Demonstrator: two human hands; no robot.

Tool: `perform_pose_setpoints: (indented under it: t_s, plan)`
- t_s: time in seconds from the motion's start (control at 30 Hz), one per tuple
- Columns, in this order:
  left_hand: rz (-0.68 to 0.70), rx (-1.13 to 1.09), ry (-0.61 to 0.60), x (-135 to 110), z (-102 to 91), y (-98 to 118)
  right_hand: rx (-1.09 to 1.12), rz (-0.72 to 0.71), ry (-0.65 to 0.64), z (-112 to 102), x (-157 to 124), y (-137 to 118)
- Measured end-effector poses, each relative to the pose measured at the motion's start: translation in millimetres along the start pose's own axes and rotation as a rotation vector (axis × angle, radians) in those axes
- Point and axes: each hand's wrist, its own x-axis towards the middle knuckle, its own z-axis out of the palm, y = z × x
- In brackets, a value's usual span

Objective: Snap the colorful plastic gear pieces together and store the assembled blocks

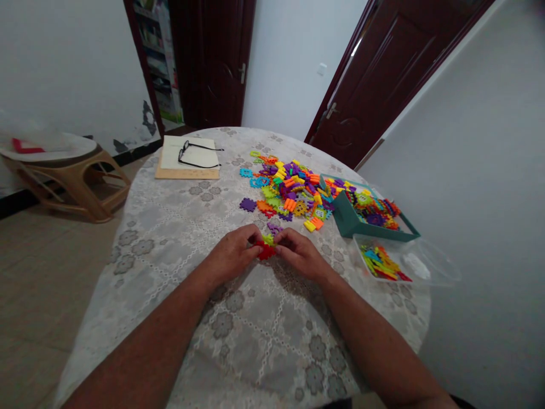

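My left hand [233, 253] and my right hand [298, 253] meet over the middle of the round table, fingers pinched together. Between them they hold small plastic interlocking pieces: a red piece [265, 250] with a yellow-green piece [268, 239] on top of it. Just beyond my hands lies a heap of loose colourful building pieces [289, 187] in orange, purple, yellow, green and blue. A single purple piece [247, 204] lies at the heap's left edge.
A lace-patterned tablecloth [170, 227] covers the table. A teal box [353, 224] with more pieces and a clear lid [426, 267] holding a few sit at the right. Glasses [196, 154] rest on a book [187, 165] at the far side. A wooden stool [72, 176] stands left.
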Motion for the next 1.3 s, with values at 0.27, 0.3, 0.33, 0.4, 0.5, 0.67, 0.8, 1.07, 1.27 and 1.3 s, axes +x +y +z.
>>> perform_pose_setpoints:
  t_s: [0.27, 0.3, 0.33, 0.4, 0.5, 0.67, 0.8, 1.07, 1.27, 1.3]
  plan:
    - [-0.098, 0.013, 0.234, 5, -10.3, -1, -0.595, -0.162, 0.161, -5, 8, 31]
    - [-0.119, 0.026, 0.259, 6, -11.9, -1, -0.644, -0.162, 0.106, -3, 9, 32]
    - [-0.138, 0.027, 0.276, 6, -13.2, -1, -0.68, -0.15, 0.061, -2, 10, 31]
    - [-0.163, 0.006, 0.276, 7, -14.9, -1, -0.724, -0.122, 0.019, 1, 13, 31]
    - [-0.178, -0.031, 0.246, 7, -14.2, 0, -0.728, -0.104, 0.059, 1, 14, 33]
    - [-0.143, -0.064, 0.235, 8, -10.9, -3, -0.695, -0.07, 0.102, 2, 12, 38]
    - [-0.133, -0.05, 0.227, 8, -11.7, -2, -0.754, -0.075, 0.066, 10, 11, 35]
    - [-0.169, -0.057, 0.187, 7, -13.7, 2, 0.111, 0.316, 0.423, -9, 19, 32]
    - [-0.142, -0.01, 0.143, 6, -8.7, 4, 0.802, 0.538, 0.429, -49, 20, 27]
    - [-0.13, -0.003, 0.132, 5, -7.5, 3, 0.802, 0.537, 0.406, -56, 21, 26]
